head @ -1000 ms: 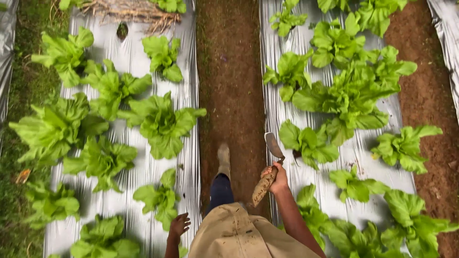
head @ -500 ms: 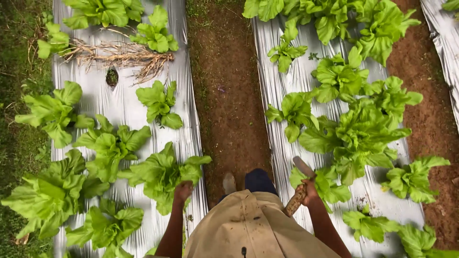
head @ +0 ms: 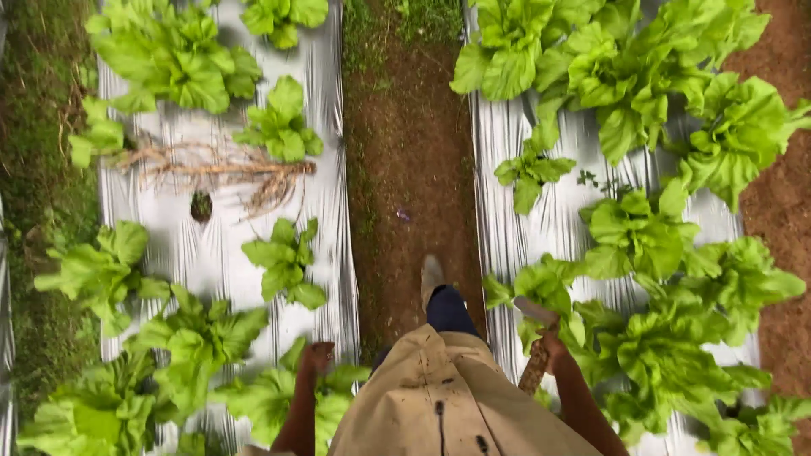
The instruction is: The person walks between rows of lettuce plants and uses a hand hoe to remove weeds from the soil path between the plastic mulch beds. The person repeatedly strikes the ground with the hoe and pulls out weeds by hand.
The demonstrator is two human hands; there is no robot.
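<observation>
My right hand [head: 553,348] grips the muddy wooden handle of a small hand hoe [head: 535,338], its grey blade pointing up and forward over the lettuce [head: 545,287] on the right bed. My left hand [head: 318,357] hangs at my side above a lettuce plant [head: 279,393] on the left bed, fingers curled and holding nothing. My foot in a muddy boot [head: 432,277] steps forward on the dirt path [head: 405,160] between the two beds. A tan garment [head: 439,397] covers my body at the bottom of the view.
Silver plastic mulch [head: 220,245] covers both raised beds, planted with green lettuces [head: 642,228]. A dried dead plant [head: 215,169] and an empty planting hole [head: 201,205] lie on the left bed. Grass [head: 34,211] borders the far left, bare soil [head: 781,203] the far right.
I have walked forward along the path, so the plants slid down the view. My left hand swung forward then back. The right hand keeps hold of the hoe.
</observation>
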